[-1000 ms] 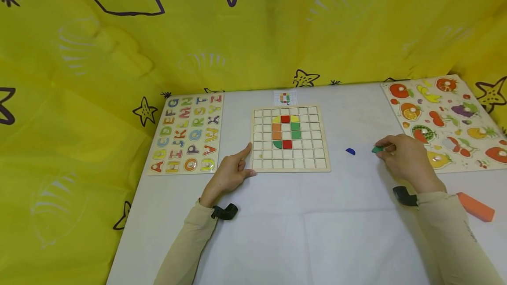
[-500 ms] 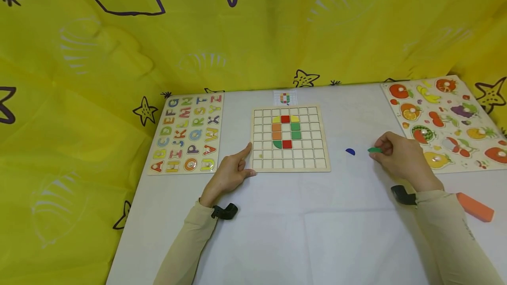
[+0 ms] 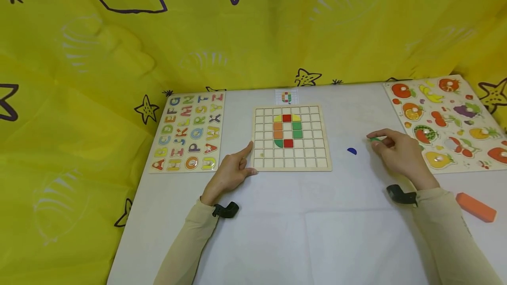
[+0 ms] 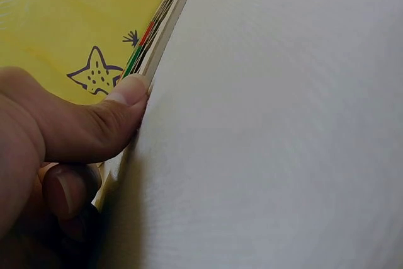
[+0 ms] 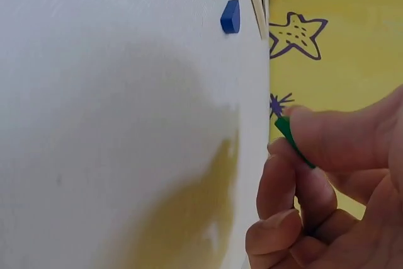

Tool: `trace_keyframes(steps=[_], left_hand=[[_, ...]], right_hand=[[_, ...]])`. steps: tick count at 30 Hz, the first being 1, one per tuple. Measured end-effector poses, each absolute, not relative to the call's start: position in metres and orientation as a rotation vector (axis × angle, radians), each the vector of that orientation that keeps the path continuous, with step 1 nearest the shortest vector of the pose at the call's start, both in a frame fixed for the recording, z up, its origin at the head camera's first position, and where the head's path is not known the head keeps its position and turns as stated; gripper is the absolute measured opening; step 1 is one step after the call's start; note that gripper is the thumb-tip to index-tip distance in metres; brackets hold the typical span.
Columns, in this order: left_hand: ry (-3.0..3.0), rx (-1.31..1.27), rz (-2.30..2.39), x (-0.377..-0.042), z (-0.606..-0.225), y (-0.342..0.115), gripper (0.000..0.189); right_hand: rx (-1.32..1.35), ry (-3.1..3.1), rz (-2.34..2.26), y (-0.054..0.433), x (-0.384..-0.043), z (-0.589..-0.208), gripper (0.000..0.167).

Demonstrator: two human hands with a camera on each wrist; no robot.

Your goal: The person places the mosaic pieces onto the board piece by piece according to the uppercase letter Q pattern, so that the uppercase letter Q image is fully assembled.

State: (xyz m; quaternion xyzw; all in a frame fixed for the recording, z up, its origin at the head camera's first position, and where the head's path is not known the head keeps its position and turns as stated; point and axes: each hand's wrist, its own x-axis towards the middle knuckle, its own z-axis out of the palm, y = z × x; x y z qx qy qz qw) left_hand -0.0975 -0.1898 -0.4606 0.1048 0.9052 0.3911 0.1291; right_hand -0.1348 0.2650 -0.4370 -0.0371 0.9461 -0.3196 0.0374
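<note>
Near the middle of the table lies a wooden grid board point(image 3: 310, 154), with red, orange, yellow and green pieces set in a ring on it. My left hand point(image 3: 227, 173) touches its lower left corner, the index finger straight along the left side and the thumb point(image 4: 129, 91) against the front edge. My right hand point(image 3: 404, 155) pinches a small green piece point(image 5: 291, 138) between thumb and fingers, right of the board. Fingers cover part of that piece. A blue half-round piece point(image 3: 352, 151) lies on the table between the right hand and the board.
Behind the board lies a small card point(image 3: 291, 96) with a printed grid pattern. An alphabet puzzle point(image 3: 186, 135) is at the left and a fruit puzzle point(image 3: 455, 122) at the right. An orange block point(image 3: 476, 207) lies beside the right sleeve. A yellow curtain point(image 3: 253, 34) hangs behind.
My right hand has shifted slightly left, and the green piece has turned in its fingers and is now mostly covered. The left hand stays at the board's corner.
</note>
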Motion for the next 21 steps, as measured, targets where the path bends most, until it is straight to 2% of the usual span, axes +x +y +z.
trace_keyframes(steps=[6, 15, 21], left_hand=[[2.628, 0.302, 1.141, -0.099, -0.460, -0.190, 0.086], [2.631, 0.302, 1.142, -0.099, -0.460, -0.190, 0.086], [2.627, 0.295, 1.141, -0.098, -0.460, -0.190, 0.087]], right_hand=[[-0.071, 2.907, -1.056, 0.258, -0.136, -0.438, 0.024], [0.005, 2.725, -1.402, 0.238, -0.137, -0.438, 0.038], [-0.013, 2.556, -1.636, 0.219, -0.143, -0.437, 0.039]])
